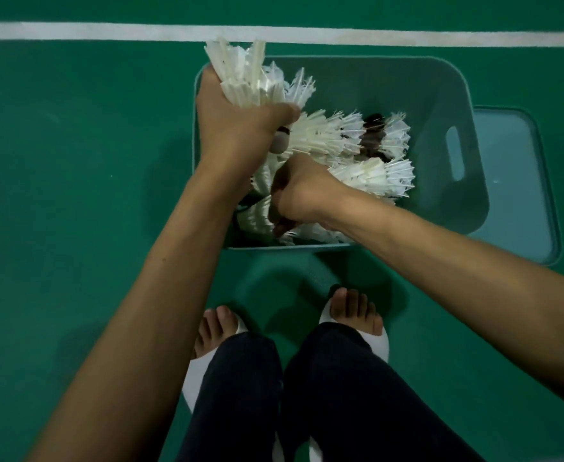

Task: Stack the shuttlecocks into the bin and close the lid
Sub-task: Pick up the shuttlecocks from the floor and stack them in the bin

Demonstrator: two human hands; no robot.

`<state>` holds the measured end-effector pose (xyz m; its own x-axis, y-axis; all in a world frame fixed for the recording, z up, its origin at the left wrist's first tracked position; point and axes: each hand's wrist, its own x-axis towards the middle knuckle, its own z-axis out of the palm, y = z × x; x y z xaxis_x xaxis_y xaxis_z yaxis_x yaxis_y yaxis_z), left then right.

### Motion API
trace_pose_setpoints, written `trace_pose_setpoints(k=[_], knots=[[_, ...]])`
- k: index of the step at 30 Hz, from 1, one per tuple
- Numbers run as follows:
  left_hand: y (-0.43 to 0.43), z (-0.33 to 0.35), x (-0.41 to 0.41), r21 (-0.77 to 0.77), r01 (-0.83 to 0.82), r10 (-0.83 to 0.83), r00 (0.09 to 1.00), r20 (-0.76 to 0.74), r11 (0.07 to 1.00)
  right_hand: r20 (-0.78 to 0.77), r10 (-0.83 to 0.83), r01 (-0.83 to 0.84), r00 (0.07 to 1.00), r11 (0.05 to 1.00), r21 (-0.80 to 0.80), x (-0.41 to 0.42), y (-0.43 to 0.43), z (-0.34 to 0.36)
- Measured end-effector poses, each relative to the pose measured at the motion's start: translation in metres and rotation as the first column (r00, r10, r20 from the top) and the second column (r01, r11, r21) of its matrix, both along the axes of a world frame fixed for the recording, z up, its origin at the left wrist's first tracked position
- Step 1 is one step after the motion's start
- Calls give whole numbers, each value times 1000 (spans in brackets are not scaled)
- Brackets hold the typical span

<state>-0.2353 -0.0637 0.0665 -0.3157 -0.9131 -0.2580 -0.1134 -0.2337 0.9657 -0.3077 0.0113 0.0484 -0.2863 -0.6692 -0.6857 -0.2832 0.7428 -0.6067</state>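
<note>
A teal plastic bin (pixel 440 95) stands open on the green court floor, with several white feather shuttlecocks (pixel 374 175) lying inside. My left hand (pixel 234 121) is over the bin's left rim and grips a nested stack of shuttlecocks (pixel 240 78), feathers pointing up and away. My right hand (pixel 300 195) reaches down into the bin's near half with its fingers curled among the shuttlecocks; what it holds is hidden. The bin's lid (pixel 520 181) lies flat on the floor, partly under the bin's right side.
A white court line (pixel 107 31) runs across the floor just beyond the bin. My two feet in white slippers (pixel 374 338) stand right at the bin's near edge. Green floor stretches to the left.
</note>
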Motion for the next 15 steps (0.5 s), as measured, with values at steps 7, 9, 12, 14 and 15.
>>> trace_pose_setpoints(k=[7, 9, 12, 14, 15], knots=[[-8, -3, 9, -26, 41, -41, 999, 11, 999, -27, 71, -69, 997, 995, 70, 0, -11, -7], [-9, -5, 9, -22, 46, -46, 999, -18, 999, -42, 57, -54, 998, 997, 56, -2, -9, -8], [-9, -5, 9, -23, 59, -60, 997, -38, 998, -21, 51, -48, 998, 993, 109, -3, -9, -12], [-7, -4, 10, -28, 73, -73, 997, -26, 997, -8, 35, -33, 999, 987, 154, -2, -10, -16], [-5, -3, 11, -30, 81, -82, 996, -20, 996, 5, 36, -36, 999, 987, 158, -2, -10, -17]])
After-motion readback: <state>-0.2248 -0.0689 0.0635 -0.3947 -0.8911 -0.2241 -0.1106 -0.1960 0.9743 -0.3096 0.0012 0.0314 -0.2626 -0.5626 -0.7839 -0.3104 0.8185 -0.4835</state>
